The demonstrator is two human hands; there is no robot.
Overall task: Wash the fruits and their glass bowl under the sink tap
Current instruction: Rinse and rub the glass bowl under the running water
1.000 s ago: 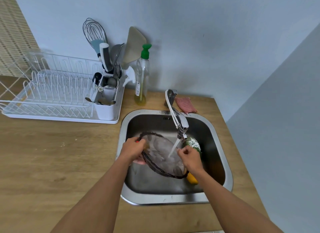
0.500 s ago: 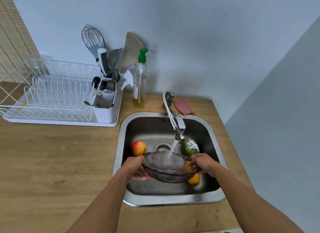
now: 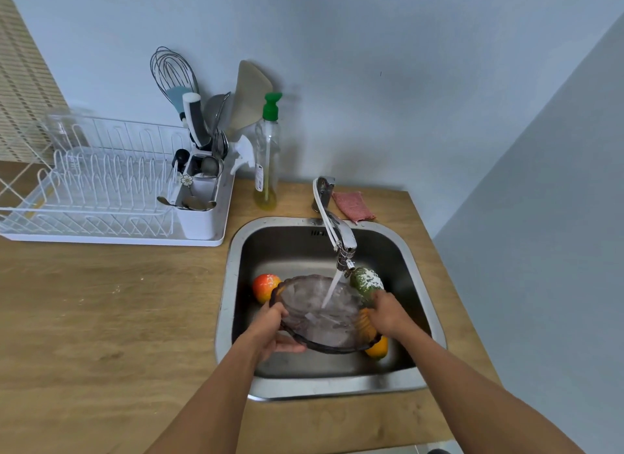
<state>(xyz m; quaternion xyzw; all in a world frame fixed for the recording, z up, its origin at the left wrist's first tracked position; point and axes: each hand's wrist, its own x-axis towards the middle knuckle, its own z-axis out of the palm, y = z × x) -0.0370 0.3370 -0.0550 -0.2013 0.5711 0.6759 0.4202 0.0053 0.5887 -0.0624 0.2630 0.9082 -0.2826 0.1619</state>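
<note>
Change over the last second: glass bowl (image 3: 320,315) goes from standing steeply on edge to lying mouth-up, slightly tipped toward the viewer, inside the sink (image 3: 229,284) and lifted clear of its floor. Water stream (image 3: 332,289) from the tap (image 3: 341,237) now falls straight into the bowl's hollow instead of running off its face.

Left hand (image 3: 273,328) grips the left rim, thumb over the edge, fingers curled beneath. Right hand (image 3: 388,313) has shifted from the inner face to the right rim and clamps it; its fingertips are hidden behind the glass.

Fruits: red-yellow fruit (image 3: 265,286), covered a second ago, now shows beside the bowl's left edge. Green fruit (image 3: 366,281), flecked white, lies just behind the right hand. Orange fruit (image 3: 377,349) sits under the bowl's right rim.

Judgement: scrubbing of the inside looks finished and the rinse-and-fill step is under way. Fruits lie outside the stream, so their wash probably remains.
</note>
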